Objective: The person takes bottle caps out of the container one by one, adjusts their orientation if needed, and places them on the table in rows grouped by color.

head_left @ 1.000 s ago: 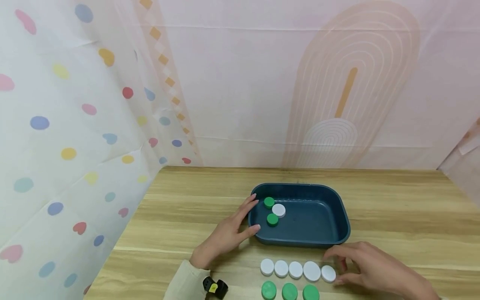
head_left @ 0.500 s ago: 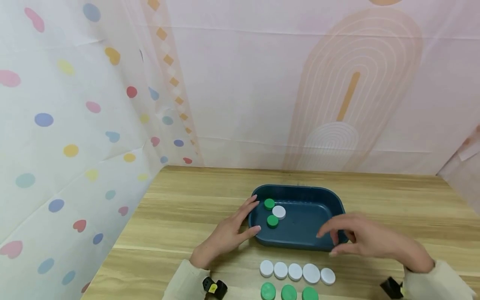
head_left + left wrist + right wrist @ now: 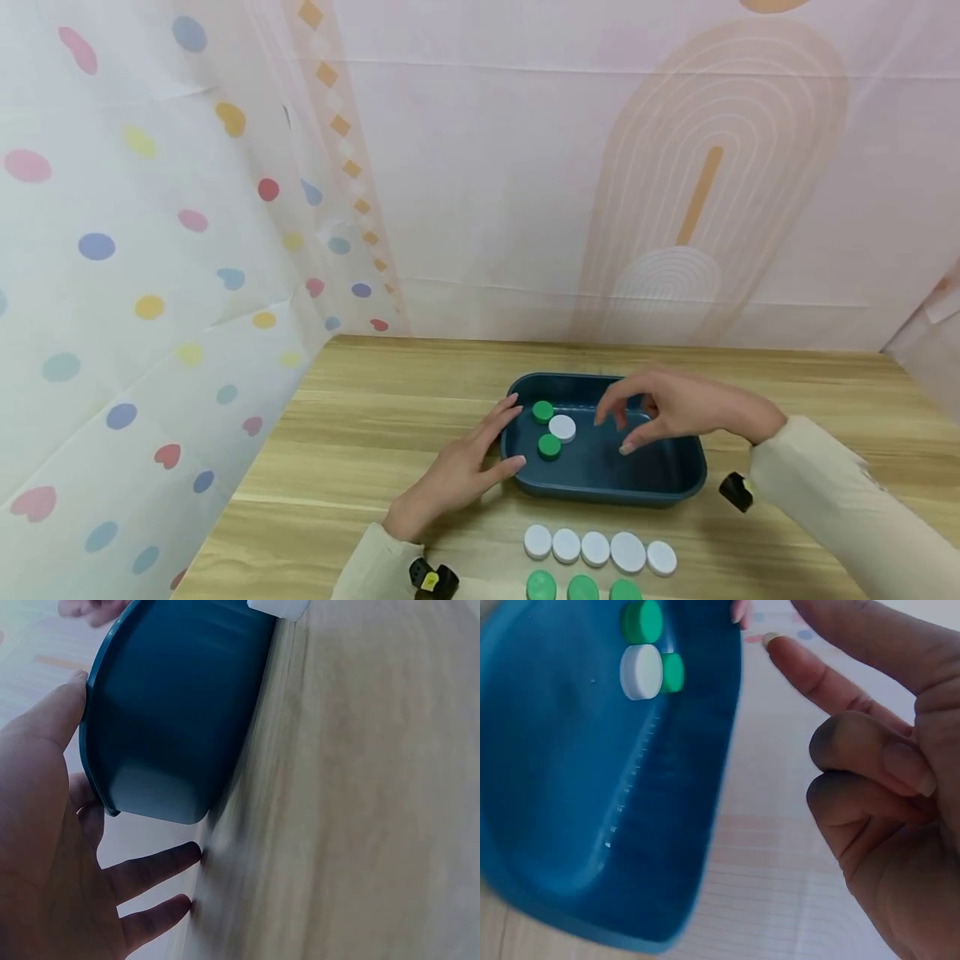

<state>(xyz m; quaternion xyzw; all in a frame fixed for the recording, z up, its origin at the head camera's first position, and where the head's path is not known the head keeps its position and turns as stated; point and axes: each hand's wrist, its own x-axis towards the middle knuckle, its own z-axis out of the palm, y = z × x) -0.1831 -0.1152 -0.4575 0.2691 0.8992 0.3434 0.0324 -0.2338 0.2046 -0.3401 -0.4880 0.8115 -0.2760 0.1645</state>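
Tray (image 3: 600, 492): two green caps and one white. Worktop (image 3: 375, 408): five white caps (image 3: 596, 549), three green, so under half the visible caps are in. Your left hand (image 3: 456, 472) spreads its fingers against the tray; your right hand (image 3: 675, 404), thumb and forefinger apart, hovers over it, apparently holding nothing.

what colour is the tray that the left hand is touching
The tray is dark blue, leaning teal; the head view shows it best.

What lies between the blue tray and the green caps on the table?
Five white caps in a row on the table; the head view shows them.
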